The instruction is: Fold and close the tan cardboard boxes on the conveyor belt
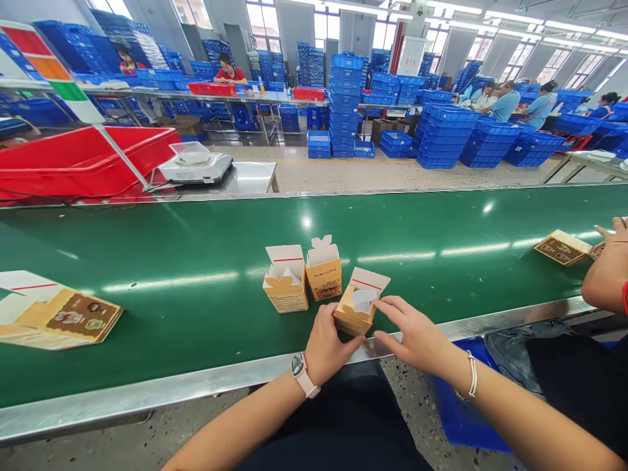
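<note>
One open carton (354,319) sits at lower centre, clasped by the left hand (326,350), the right hand (412,332) spread at its edge; an upright carton (324,278) behind bears dark lettering, too small to read.

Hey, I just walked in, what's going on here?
A person's left hand cups a small open carton on the green belt, with the right hand at its other side; something white shows inside. Two more open cartons stand just beyond, and another open carton is far left. At right, a co-worker's hand is by brown cartons.
</note>
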